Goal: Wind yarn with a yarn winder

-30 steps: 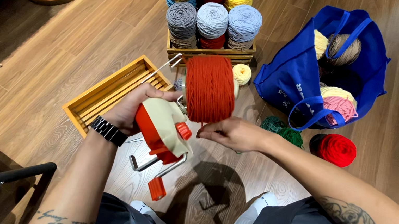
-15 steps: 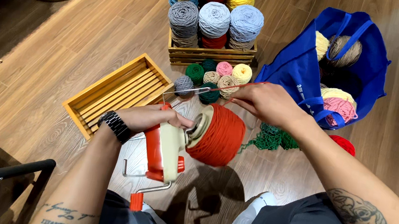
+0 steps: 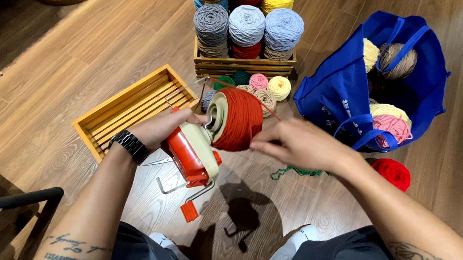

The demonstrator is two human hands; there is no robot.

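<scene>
While left hand (image 3: pixel 161 129) steadies yarn winder (image 3: pixel 194 155), right hand (image 3: pixel 296 144) touches rust yarn cake (image 3: pixel 237 120)

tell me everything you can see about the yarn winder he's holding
The yarn winder has an orange-red body with cream plastic parts, a bent metal clamp wire below and an orange crank handle hanging lowest. It is tipped sideways above the wood floor, its spindle carrying a full cake of rust-orange yarn. The left hand grips its body; the right hand touches the cake's side.
</scene>
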